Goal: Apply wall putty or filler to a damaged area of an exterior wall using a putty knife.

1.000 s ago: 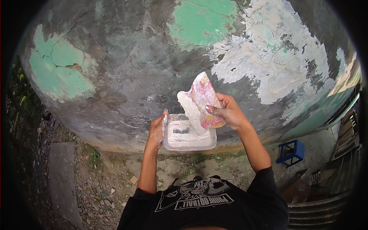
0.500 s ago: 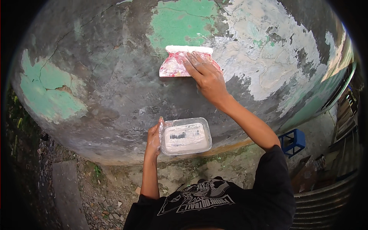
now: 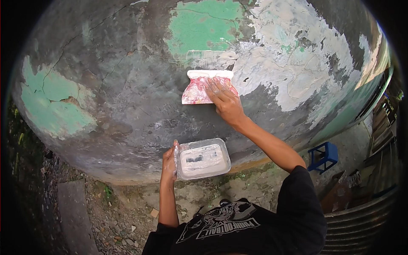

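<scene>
Under the clear rectangular plastic container, most fingers of the left hand are hidden. The lower edge cuts the black cloth shirt.

Outdoors, beside a cracked, patchily painted wall, with stony ground and corrugated sheeting.

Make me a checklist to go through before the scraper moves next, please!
1. Scraper in the right hand: ok, fingers spread over it.
2. Paste roll on the scraper's top edge: ok, thick and white.
3. Tub in the left hand: ok, gripped at its left side.
4. Left hand clean: not ok, smeared white.
5. Scraper pressing hard enough on the wall: cannot tell.
</scene>
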`<state>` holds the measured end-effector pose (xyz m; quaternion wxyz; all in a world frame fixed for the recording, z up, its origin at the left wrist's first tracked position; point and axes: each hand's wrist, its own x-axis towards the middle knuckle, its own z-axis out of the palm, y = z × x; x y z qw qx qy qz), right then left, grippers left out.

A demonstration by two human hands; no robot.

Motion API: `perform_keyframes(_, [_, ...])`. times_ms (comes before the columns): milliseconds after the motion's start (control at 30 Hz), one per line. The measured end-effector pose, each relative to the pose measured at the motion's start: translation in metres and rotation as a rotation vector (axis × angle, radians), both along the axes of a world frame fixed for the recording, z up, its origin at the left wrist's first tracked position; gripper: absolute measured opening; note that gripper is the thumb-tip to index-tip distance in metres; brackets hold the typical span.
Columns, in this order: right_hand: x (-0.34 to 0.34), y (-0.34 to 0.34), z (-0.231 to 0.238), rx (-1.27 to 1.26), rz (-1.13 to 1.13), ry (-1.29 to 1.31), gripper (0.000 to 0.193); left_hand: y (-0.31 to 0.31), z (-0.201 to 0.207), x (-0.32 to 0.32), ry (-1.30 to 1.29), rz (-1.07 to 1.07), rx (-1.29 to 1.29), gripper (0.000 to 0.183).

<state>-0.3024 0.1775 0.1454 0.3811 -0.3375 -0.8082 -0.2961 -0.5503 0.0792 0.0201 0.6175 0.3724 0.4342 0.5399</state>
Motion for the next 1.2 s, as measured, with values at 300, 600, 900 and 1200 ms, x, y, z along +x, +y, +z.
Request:
perform_keyframes(300, [-0.007,0.022,0.046,0.198,-0.003,0.051,0.049,-0.004,-0.007,0.002,-0.018,-0.027,-0.029,0.048])
perform_keyframes(600, [-0.012,0.037,0.000,0.098,-0.080,0.078,0.055,-0.007,-0.026,-0.008,-0.041,-0.028,-0.060,0.047])
perform_keyframes(900, [0.007,-0.011,-0.008,-0.015,0.026,-0.014,0.056,-0.022,-0.015,-0.025,-0.013,-0.031,-0.047,0.046])
perform_keyframes(1200, [0.023,0.023,0.034,0.191,-0.043,0.094,0.055,-0.033,-0.020,-0.032,0.007,-0.033,-0.074,0.046])
